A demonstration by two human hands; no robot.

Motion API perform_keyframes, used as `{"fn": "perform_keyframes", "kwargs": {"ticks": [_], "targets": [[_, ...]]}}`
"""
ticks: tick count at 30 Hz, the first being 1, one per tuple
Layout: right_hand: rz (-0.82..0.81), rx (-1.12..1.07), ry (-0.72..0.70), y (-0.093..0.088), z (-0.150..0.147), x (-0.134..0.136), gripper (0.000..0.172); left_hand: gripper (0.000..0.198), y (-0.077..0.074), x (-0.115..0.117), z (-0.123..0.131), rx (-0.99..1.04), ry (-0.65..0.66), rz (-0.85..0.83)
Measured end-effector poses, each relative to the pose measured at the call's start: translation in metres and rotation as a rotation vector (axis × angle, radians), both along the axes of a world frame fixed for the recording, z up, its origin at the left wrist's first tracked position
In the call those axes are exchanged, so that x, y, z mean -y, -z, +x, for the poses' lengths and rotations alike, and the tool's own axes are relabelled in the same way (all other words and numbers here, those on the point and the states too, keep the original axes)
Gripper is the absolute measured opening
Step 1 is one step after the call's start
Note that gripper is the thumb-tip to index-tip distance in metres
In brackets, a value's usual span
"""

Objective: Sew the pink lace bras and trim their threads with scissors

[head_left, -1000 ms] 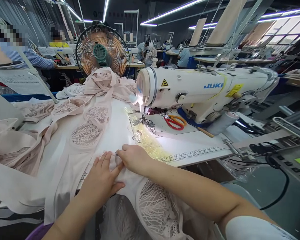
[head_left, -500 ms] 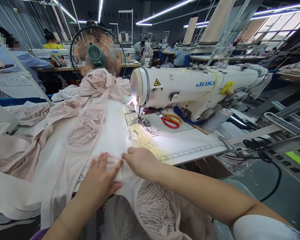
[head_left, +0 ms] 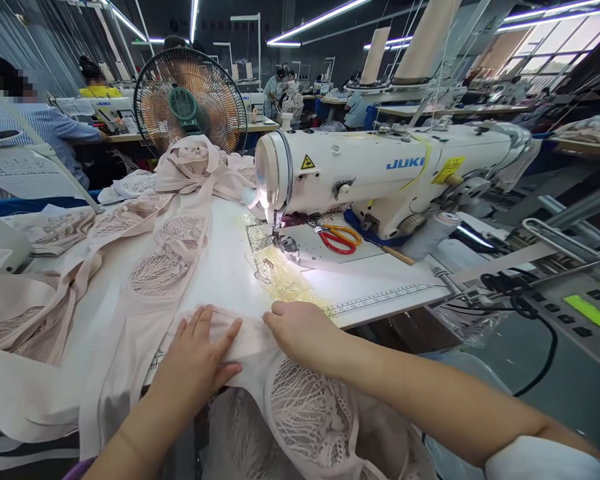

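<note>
A pale pink lace bra [head_left: 313, 413] lies over the table's front edge, its band on the white top and its cups hanging below. My left hand [head_left: 200, 350] rests flat on the band with fingers spread. To its right, my right hand [head_left: 305, 333] is closed in a pinch on the band's upper edge; its fingertips are partly hidden. Beyond both hands stands a white sewing machine [head_left: 370, 167], its lamp lit over the needle area. Yellowish clear film [head_left: 283, 277] covers the tabletop between needle and right hand.
Joined bras [head_left: 167, 257] trail along the left side to a heap [head_left: 193, 163] behind. Scissors [head_left: 337, 237] with red and orange handles lie under the machine arm beside a thread cone [head_left: 437, 233]. A ruler strip [head_left: 385, 299] edges the table. A large fan [head_left: 190, 100] stands behind; a co-worker sits left.
My right hand has slid a little to the right along the band, away from my left hand. The left hand stays flat on the fabric. The whole view has shifted slightly.
</note>
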State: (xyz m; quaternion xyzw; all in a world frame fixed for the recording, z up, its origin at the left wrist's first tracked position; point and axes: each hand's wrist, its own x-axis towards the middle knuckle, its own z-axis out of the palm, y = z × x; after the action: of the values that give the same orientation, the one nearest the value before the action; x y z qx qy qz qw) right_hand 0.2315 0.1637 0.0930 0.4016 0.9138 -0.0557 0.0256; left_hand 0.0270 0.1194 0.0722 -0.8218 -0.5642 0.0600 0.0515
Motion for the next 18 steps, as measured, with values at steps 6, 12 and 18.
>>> {"fn": "perform_keyframes", "kwargs": {"ticks": [6, 12, 18], "targets": [[-0.153, -0.364, 0.174, 0.005, 0.013, 0.023, 0.019, 0.046, 0.006, -0.004, -0.011, 0.075, 0.056, 0.164], [-0.209, -0.448, 0.113, 0.017, 0.012, 0.024, 0.017, 0.044, 0.018, 0.0, 0.0, 0.167, 0.176, 0.284], [-0.043, -0.346, 0.092, 0.011, -0.008, 0.002, 0.016, 0.056, 0.016, 0.006, 0.005, 0.106, 0.217, 0.213]]}}
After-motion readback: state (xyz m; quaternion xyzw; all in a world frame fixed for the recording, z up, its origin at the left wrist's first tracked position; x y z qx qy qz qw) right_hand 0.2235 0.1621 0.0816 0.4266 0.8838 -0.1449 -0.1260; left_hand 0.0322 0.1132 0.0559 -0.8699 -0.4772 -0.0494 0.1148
